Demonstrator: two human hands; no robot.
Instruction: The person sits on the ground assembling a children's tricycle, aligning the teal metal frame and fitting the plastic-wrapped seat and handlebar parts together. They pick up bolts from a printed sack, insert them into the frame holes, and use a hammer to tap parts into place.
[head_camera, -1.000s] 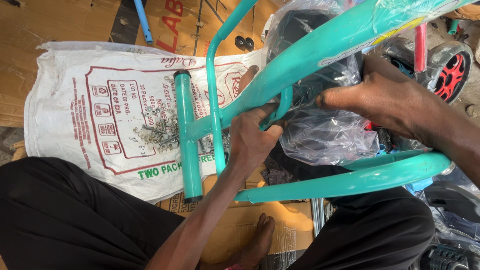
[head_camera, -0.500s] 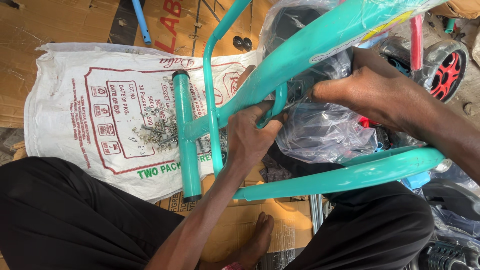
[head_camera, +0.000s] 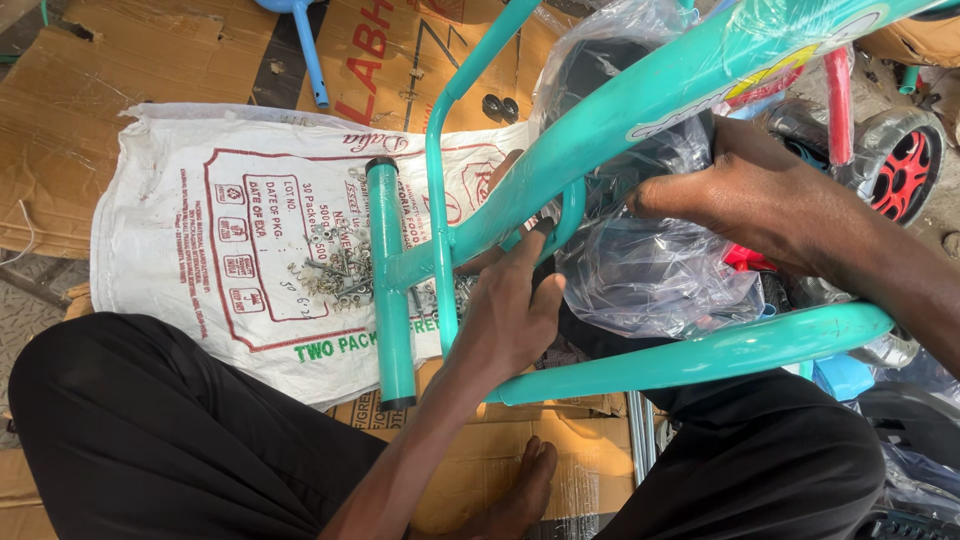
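Note:
A teal metal bicycle frame (head_camera: 660, 95) lies across my lap, its head tube (head_camera: 392, 290) standing upright over a white sack. My left hand (head_camera: 510, 315) presses against the frame where the tubes join, fingers curled on a short curved tube. My right hand (head_camera: 745, 195) reaches under the top tube and pinches a dark part wrapped in clear plastic (head_camera: 650, 270). What the fingertips hold inside the plastic is hidden.
A white woven sack (head_camera: 240, 240) lies on flattened cardboard (head_camera: 130, 90) with a heap of small screws and nuts (head_camera: 340, 265) on it. A wheel with a red hub (head_camera: 905, 170) sits at the right. A blue tube (head_camera: 308, 55) lies at the top. My legs in black trousers fill the bottom.
My right hand has shifted a little up and to the right along the plastic-wrapped part. My left hand stays on the frame joint.

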